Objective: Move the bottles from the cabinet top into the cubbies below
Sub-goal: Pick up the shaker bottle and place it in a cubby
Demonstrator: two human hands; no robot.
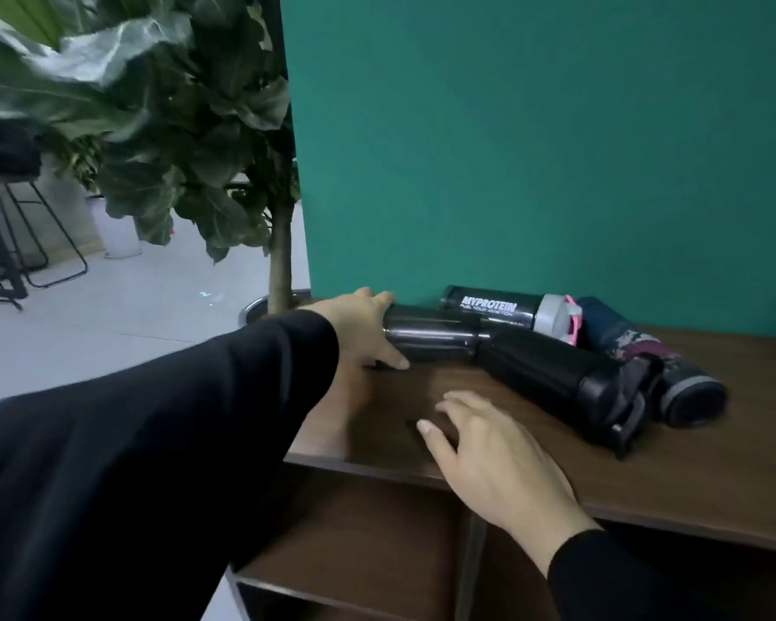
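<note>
Several bottles lie on their sides on the brown cabinet top (691, 477). My left hand (364, 327) wraps the base end of a shiny dark steel bottle (431, 336). A black shaker printed MYPROTEIN with a grey and pink lid (507, 309) lies behind it against the wall. A matte black bottle with a carry handle (561, 378) lies diagonally in front. A dark blue patterned bottle (655, 356) lies furthest right. My right hand (489, 445) hovers flat and empty over the cabinet's front edge. Cubbies (359, 531) open below.
A teal wall (534, 150) backs the cabinet. A large-leaved potted plant (162, 127) stands just left of the cabinet, its trunk (281, 262) close to my left hand. A stool and white floor lie further left.
</note>
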